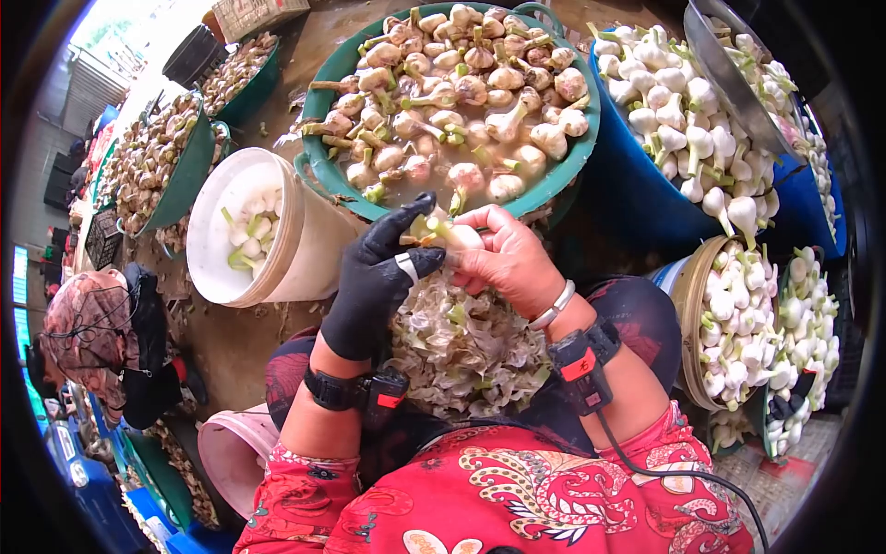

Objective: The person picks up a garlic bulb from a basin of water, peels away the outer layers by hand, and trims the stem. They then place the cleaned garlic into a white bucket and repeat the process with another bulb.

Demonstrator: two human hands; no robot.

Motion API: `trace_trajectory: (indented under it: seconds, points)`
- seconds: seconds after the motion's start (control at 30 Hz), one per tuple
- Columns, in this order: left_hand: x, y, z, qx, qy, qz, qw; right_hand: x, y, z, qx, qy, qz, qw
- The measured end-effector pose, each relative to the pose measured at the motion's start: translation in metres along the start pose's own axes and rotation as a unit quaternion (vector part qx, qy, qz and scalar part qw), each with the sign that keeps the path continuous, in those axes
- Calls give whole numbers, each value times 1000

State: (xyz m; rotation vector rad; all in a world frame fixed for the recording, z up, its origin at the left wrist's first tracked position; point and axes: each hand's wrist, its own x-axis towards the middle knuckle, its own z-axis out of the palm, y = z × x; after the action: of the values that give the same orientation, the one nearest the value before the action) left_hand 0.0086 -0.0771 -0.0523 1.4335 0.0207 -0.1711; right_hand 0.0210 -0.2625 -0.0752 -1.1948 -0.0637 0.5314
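A garlic bulb (pixel 461 238) with a short green stem is between my two hands, above my lap. My left hand (pixel 367 282), in a black glove with a white band round one digit, closes on the stem side. Bare, with a bracelet at the wrist, my right hand (pixel 519 263) pinches the bulb from the other side. Below them lies a heap of papery garlic skins (pixel 466 346). Just beyond is a green tub (pixel 318 175) of murky water with many unpeeled garlic bulbs (pixel 471 90). Any blade in the left hand cannot be made out.
A white bucket (pixel 293 235) with some peeled bulbs stands on the left. At the right are a blue tub (pixel 614 175) heaped with white bulbs and a full bucket (pixel 692 323). Other tubs of garlic (pixel 152 166) stand far left, near another person (pixel 92 332).
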Motion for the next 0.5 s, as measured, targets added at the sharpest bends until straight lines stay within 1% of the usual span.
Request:
trace_trajectory:
  seconds: [0.07, 0.1, 0.13, 0.17, 0.2, 0.23, 0.27, 0.33, 0.37, 0.4, 0.43, 0.47, 0.5]
  points:
    - [1, -2, -1, 77, -10, -1, 997, -1, -1, 4, -9, 14, -1, 1000]
    - [0, 2, 0, -18, -9, -48, 999, -2, -6, 5, 0, -6, 9, 1000]
    - [-1, 5, -1, -18, -8, -49, 999, -2, -9, 5, 8, -26, 19, 999]
    - [-1, 8, -4, -94, -30, -77, 992, -1, -8, 3, 8, -27, 19, 999]
    - [-1, 9, -6, -170, -53, -104, 978, 1, -7, 0, 9, -51, 20, 998]
    - [0, 8, -9, -170, -53, -105, 978, 2, -7, -2, 9, -74, 22, 997]
    - [1, 4, -12, -181, -65, -105, 976, 1, -9, -3, 10, -74, 23, 997]
    - [-1, -1, -13, -193, -75, -106, 973, -5, -16, -1, 76, -136, 33, 987]
    - [-2, -1, -13, -187, -54, -94, 976, -7, -17, 0, 60, -154, 53, 985]
    - [-1, 2, -10, -180, -32, -81, 980, -6, -15, -2, 59, -156, 51, 985]
    - [-5, 8, -5, -88, -20, -80, 993, -5, -9, -5, 123, -189, 54, 973]
    - [-7, 14, -2, -87, -20, -81, 993, -5, -4, -7, 187, -221, 59, 955]
    - [-7, 18, 0, -115, 6, -75, 991, -4, -4, -8, 213, -244, 49, 945]
